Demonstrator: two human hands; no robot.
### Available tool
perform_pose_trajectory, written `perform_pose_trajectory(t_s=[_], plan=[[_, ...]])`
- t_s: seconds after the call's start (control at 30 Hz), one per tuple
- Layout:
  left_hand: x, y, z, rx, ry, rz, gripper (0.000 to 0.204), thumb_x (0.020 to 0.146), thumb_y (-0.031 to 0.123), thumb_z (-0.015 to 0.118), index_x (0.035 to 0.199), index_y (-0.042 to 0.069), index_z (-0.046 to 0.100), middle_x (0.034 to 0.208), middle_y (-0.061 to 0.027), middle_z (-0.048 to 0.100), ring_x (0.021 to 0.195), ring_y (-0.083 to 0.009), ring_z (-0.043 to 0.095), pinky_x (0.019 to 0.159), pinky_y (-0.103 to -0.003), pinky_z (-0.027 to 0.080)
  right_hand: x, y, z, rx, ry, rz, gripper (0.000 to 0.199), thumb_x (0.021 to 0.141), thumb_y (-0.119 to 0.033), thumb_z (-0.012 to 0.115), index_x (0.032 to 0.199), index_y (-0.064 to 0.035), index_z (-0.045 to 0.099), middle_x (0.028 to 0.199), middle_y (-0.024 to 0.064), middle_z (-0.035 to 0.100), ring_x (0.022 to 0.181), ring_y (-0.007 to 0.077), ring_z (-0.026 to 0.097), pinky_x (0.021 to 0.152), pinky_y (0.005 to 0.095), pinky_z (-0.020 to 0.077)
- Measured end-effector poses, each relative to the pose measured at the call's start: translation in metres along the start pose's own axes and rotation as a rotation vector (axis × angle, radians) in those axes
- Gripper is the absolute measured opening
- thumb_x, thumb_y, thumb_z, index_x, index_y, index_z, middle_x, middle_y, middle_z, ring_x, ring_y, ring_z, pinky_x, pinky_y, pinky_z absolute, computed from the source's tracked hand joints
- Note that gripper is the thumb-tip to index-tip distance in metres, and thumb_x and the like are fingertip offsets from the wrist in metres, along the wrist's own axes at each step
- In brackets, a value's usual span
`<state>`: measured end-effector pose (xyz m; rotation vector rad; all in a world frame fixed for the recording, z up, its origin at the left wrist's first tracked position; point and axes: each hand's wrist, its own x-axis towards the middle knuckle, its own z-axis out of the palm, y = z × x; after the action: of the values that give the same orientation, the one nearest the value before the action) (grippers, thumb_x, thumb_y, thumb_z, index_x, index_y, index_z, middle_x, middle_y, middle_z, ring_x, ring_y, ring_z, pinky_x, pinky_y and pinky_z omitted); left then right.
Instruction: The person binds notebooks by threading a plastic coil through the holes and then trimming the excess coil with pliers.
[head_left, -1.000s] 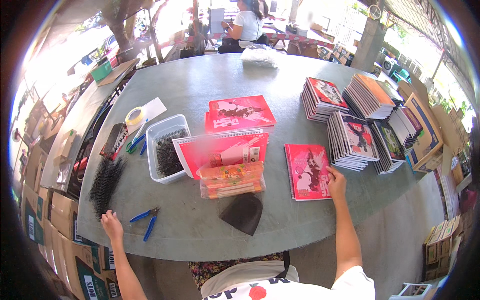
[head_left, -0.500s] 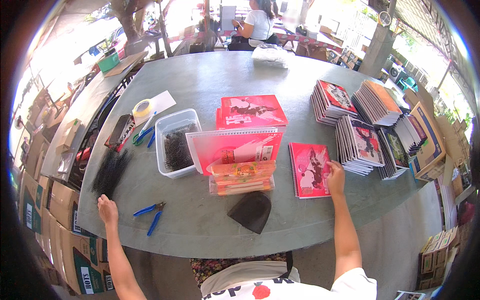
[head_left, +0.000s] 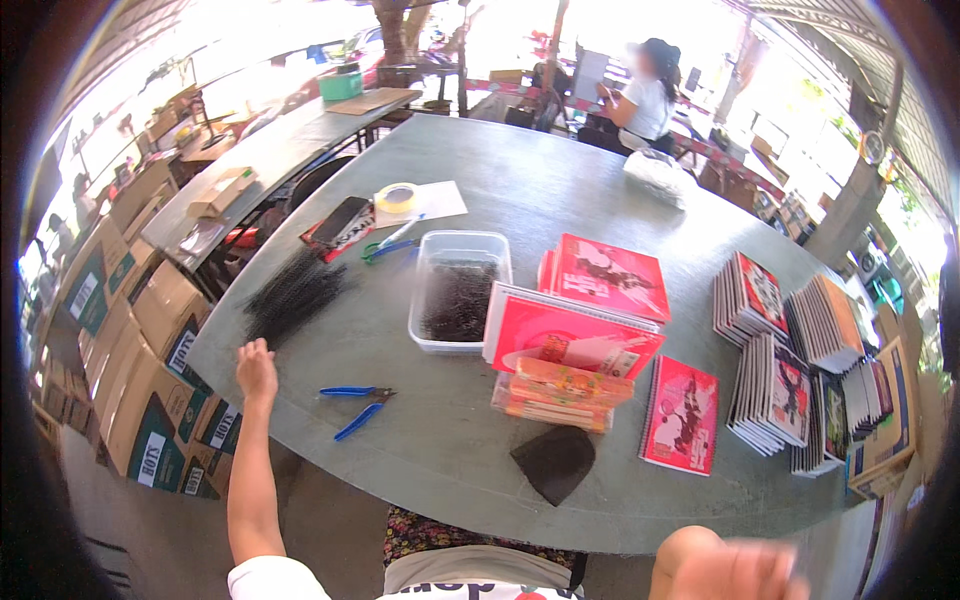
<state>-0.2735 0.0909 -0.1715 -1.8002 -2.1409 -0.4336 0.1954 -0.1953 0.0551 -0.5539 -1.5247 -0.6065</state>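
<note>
A bundle of black plastic spiral coils (head_left: pixel 293 297) lies at the table's left. At its near end is my left hand (head_left: pixel 257 370), fingers bent together against the coil ends. My right hand (head_left: pixel 735 572), raised off the table at the lower right edge, is smeared by motion, so its fingers cannot be read. A red spiral-bound notebook (head_left: pixel 682 415) lies flat on the right. In the middle, more red notebooks (head_left: pixel 615 275) are stacked, and another red notebook (head_left: pixel 570 335) leans upright behind an orange-wrapped pack (head_left: pixel 560 393). A clear plastic tub (head_left: pixel 460 345) holds short black coils.
Blue-handled cutters (head_left: pixel 358 405) lie near a dark rounded flat piece (head_left: pixel 556 465). Tape (head_left: pixel 397 198), scissors (head_left: pixel 388 248) and a dark phone-like object (head_left: pixel 342 221) sit farther back. Notebook stacks (head_left: pixel 770 395) stand at right, cartons (head_left: pixel 150 400) at left. A person (head_left: pixel 645 100) sits beyond the table.
My right hand has left the red notebook and come back toward my body. My left hand stays by the coil ends. The view has turned left.
</note>
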Motion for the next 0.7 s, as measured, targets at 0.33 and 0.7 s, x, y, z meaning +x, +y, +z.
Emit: perform_pose_trajectory(t_s=[0.33, 0.7], plan=[[-0.021, 0.023, -0.012, -0.140, -0.044, 0.188, 0.015, 0.086, 0.016, 0.053, 0.087, 0.001, 0.050, 0.088, -0.0147, 0.054, 0.087, -0.0318, 0.056, 0.073, -0.042, 0.049, -0.033, -0.018, 0.065, 0.554, 0.291, -0.264, 0.046, 0.085, -0.028, 0.059, 0.128, -0.0166, 0.047, 0.140, -0.0053, 0.036, 0.127, 0.0181, 0.036, 0.093, 0.0386, 0.0361], [-0.018, 0.012, -0.002, -0.050, 0.029, 0.123, 0.017, 0.085, 0.016, 0.056, 0.093, 0.002, 0.051, 0.090, -0.0133, 0.058, 0.086, -0.0299, 0.058, 0.070, -0.041, 0.048, -0.073, 0.165, 0.156, -0.342, -1.099, 0.693, 0.021, 0.076, -0.017, 0.065, 0.092, -0.0031, 0.061, 0.088, 0.0135, 0.064, 0.095, 0.0330, 0.058, 0.083, 0.0475, 0.0420]])
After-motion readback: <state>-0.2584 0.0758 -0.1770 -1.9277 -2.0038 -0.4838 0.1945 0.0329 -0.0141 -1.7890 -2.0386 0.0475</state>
